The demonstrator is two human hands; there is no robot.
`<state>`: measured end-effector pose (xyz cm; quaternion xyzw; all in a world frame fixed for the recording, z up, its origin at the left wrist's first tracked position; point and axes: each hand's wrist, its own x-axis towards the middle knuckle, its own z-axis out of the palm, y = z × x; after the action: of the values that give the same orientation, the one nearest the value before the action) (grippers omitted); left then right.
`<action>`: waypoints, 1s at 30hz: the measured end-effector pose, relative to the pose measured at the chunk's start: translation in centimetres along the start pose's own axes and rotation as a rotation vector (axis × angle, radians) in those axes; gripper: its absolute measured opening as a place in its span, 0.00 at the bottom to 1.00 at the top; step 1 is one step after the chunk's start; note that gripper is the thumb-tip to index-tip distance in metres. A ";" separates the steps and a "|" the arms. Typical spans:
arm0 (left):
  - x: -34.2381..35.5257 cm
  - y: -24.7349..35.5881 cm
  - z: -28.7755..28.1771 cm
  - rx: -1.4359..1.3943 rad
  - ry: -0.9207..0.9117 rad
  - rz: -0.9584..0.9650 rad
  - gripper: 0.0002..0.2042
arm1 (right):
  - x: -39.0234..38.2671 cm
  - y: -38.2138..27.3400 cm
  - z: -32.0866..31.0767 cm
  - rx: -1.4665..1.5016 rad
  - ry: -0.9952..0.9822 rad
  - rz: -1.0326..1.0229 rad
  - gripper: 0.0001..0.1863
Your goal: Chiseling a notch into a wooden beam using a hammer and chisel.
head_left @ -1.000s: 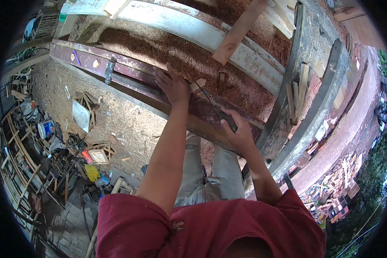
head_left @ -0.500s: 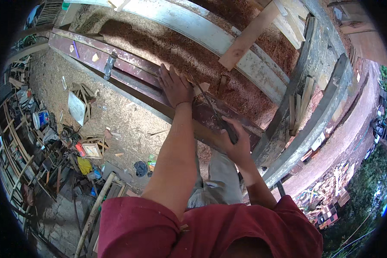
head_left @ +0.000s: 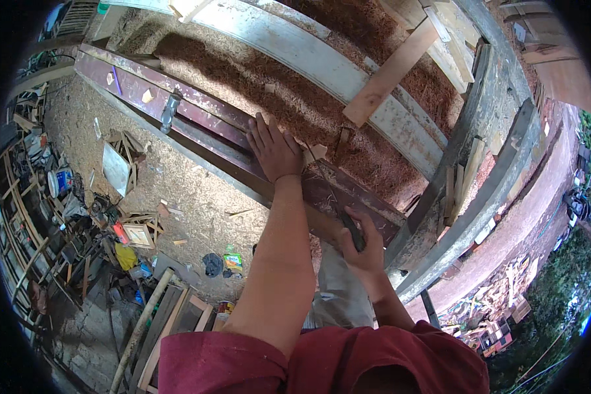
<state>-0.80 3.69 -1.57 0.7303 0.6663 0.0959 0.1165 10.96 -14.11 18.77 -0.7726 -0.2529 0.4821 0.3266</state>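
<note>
My left hand [head_left: 276, 150] lies flat with its fingers stretched out on a long maroon wooden beam [head_left: 210, 113]. Beside its thumb side, a small piece of pale wood [head_left: 315, 153] pokes out; whether the palm presses on it is hidden. My right hand [head_left: 366, 248] is closed round the dark handle of a handsaw [head_left: 335, 197]. The narrow blade, seen almost edge-on, slants across the beam to the pale piece. Further left on the beam rest a hammer [head_left: 170, 113], a purple pencil [head_left: 116, 80] and a small wood offcut [head_left: 147, 96].
Beyond the beam runs a long whitish plank [head_left: 289, 52], with a bare board [head_left: 391, 75] lying across it. Weathered timbers [head_left: 479, 197] stand at the right. Sawdust covers the ground, and a pile of scrap wood and litter [head_left: 79, 217] spreads at the left.
My right hand and the handsaw have drawn back toward my body. My left hand stays flat on the beam. The whole view has shifted slightly.
</note>
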 end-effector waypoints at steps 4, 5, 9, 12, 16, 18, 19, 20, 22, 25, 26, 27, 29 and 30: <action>0.2 -0.1 -0.3 0.000 -0.030 -0.005 0.24 | 2.7 -1.4 1.1 0.007 -0.054 0.106 0.22; 0.2 -0.4 -0.2 0.004 -0.025 -0.004 0.24 | 2.6 -1.1 1.3 0.011 -0.058 0.102 0.22; 0.0 -0.2 0.2 0.008 -0.011 0.000 0.23 | 0.1 1.9 0.3 0.037 0.016 -0.072 0.22; 0.3 0.1 -0.3 0.009 -0.010 0.003 0.23 | 1.2 2.0 0.8 0.023 0.035 -0.099 0.22; -0.1 0.4 0.1 -0.004 -0.019 0.002 0.23 | 2.8 1.4 2.3 0.055 0.022 -0.018 0.22; 0.0 -0.7 -0.2 0.027 -0.014 -0.002 0.23 | 0.4 1.4 1.2 0.071 -0.008 0.018 0.22; 0.0 -1.0 -0.3 0.047 -0.014 -0.001 0.23 | -0.4 1.4 0.8 0.081 -0.030 0.056 0.22; 0.0 -0.7 -0.2 0.041 -0.016 0.001 0.23 | -0.3 1.4 0.7 0.078 -0.024 0.057 0.22; 0.0 -0.3 0.1 0.020 0.006 0.005 0.22 | 0.4 1.3 0.5 0.068 -0.028 0.037 0.22; 0.1 0.4 0.6 0.024 0.002 0.039 0.22 | 3.4 2.6 2.9 0.054 0.067 -0.085 0.22; 0.4 0.3 0.6 0.027 0.009 0.042 0.22 | 3.1 2.4 2.8 0.059 0.068 -0.090 0.22; 0.1 -0.2 0.4 0.033 0.008 0.030 0.22 | 2.0 2.3 2.6 0.037 0.035 -0.076 0.21; 0.0 -1.0 -0.1 0.044 0.017 0.020 0.22 | -0.1 2.0 1.9 0.021 -0.001 -0.069 0.20; -0.1 -0.6 -0.2 0.035 0.014 0.021 0.22 | -1.0 1.9 1.1 0.076 -0.008 -0.010 0.20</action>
<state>-1.45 3.65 -1.60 0.7384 0.6610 0.0905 0.0983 9.66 -15.78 17.50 -0.7565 -0.2394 0.4927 0.3572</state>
